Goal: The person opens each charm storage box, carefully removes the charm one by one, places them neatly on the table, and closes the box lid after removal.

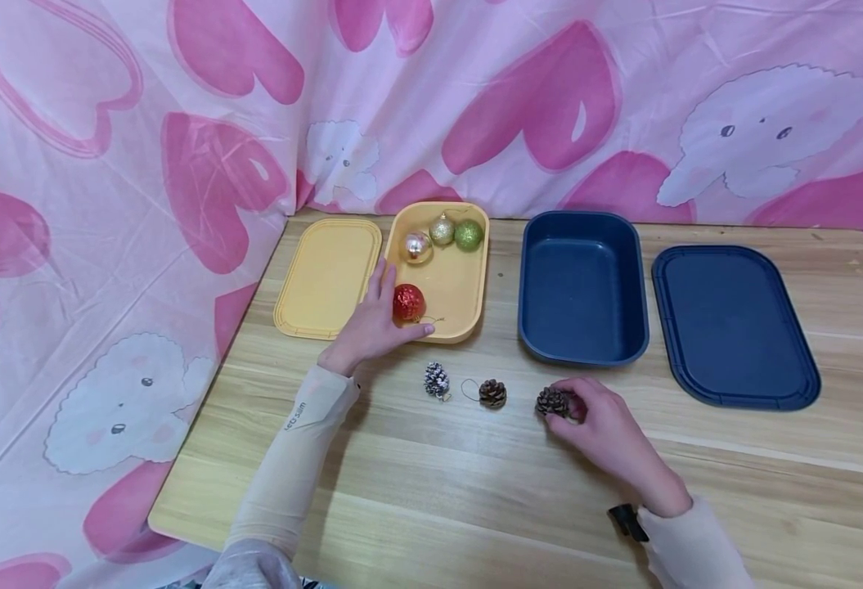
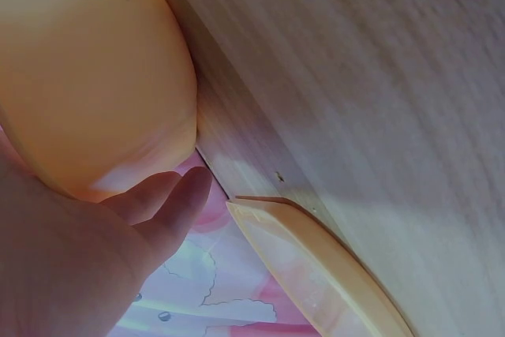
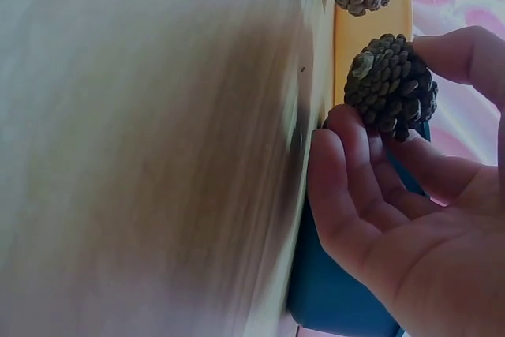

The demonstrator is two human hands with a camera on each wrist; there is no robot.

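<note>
My right hand point(image 1: 608, 429) pinches a brown pinecone point(image 1: 552, 402) between thumb and fingers, in front of the blue box point(image 1: 584, 307). In the right wrist view the pinecone point(image 3: 388, 84) shows its overlapping scales. My left hand point(image 1: 372, 327) lies along the near left corner of the yellow box point(image 1: 456, 298), its fingers extended outside the wall and its thumb along the front rim. Inside that box are a red ball ornament point(image 1: 409, 303), a pink shiny one point(image 1: 416, 245), a pale gold one point(image 1: 442, 229) and a green glittery one point(image 1: 468, 236).
Between the hands lie a white-tipped pinecone point(image 1: 437, 380) and another brown pinecone point(image 1: 493, 394) with a string loop. A yellow lid point(image 1: 330, 278) lies left of the yellow box, a blue lid point(image 1: 736, 327) right of the blue one. Pink curtain point(image 1: 416, 106) hangs behind the wooden table point(image 1: 475, 491).
</note>
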